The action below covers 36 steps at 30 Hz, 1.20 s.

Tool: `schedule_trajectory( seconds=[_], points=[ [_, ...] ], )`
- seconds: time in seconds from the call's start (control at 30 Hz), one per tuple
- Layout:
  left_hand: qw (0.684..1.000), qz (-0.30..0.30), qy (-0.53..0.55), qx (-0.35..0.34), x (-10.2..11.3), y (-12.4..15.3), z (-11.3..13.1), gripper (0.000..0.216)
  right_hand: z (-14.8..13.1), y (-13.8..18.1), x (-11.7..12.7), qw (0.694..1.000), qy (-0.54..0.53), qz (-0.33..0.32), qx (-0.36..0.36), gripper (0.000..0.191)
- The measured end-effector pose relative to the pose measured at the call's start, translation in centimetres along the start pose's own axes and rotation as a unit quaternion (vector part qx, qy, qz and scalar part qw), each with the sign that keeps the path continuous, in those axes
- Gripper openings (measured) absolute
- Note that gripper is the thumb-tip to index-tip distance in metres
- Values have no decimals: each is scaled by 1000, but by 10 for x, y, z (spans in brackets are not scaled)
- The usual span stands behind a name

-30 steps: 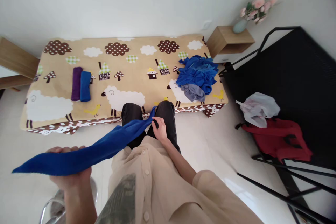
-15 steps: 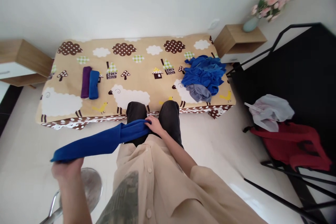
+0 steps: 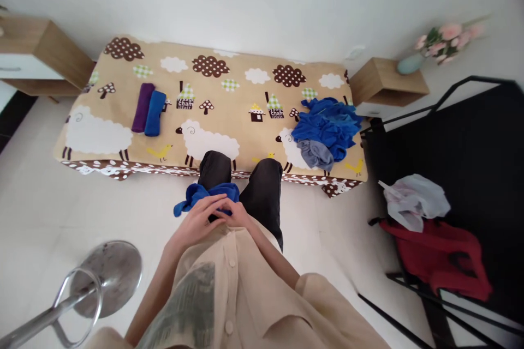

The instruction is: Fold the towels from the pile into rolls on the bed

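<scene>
A blue towel (image 3: pixel 207 194) lies bunched on my lap, over my dark trousers. My left hand (image 3: pixel 195 223) and my right hand (image 3: pixel 237 219) meet on its near edge, and both grip the cloth. Ahead stands a low bed with a tan sheep-print cover (image 3: pixel 229 103). On its left part lie a rolled purple towel (image 3: pixel 143 115) and a rolled blue towel (image 3: pixel 155 113), side by side. A heap of loose blue cloths with one grey cloth (image 3: pixel 325 133) lies on its right part.
A chrome stool base (image 3: pixel 102 278) stands on the floor at my left. A red bag (image 3: pixel 442 253) with a white plastic bag (image 3: pixel 413 199) on it sits at the right by a black metal frame (image 3: pixel 458 120). Wooden side tables (image 3: pixel 387 84) flank the bed.
My left hand has swung in from the far left to my lap, bringing the towel's far end to my right hand. The long stretched towel is now bunched. The view tilted left.
</scene>
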<state>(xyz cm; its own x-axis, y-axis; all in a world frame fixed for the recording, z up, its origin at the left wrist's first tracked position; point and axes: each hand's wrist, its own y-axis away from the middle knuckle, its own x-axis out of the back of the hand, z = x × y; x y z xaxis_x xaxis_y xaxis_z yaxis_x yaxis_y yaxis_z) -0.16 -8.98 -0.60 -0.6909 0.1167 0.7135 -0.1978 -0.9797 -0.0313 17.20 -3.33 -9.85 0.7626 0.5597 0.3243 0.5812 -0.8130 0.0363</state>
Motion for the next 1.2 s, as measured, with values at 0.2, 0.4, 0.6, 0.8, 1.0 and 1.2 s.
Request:
schedule_trajectory(
  seconds=[0.2,0.4,0.6,0.8,1.0,1.2],
  points=[
    [986,-162,-17,33,3,-15,7,35,-6,33,25,997,46,-11,63,33],
    [987,-145,-64,3,-8,8,-21,19,-5,53,25,999,49,17,14,39],
    [995,-24,-84,41,-22,21,-51,31,-15,44,26,999,34,19,-7,49],
    [980,112,-102,128,-10,8,-76,32,-30,38,31,1000,24,3,0,49],
    [917,287,-143,237,17,24,-109,18,-38,49,32,1000,9,17,-5,49],
    [894,267,-175,313,49,63,-138,22,-36,54,27,993,-97,40,-54,53]
  ],
)
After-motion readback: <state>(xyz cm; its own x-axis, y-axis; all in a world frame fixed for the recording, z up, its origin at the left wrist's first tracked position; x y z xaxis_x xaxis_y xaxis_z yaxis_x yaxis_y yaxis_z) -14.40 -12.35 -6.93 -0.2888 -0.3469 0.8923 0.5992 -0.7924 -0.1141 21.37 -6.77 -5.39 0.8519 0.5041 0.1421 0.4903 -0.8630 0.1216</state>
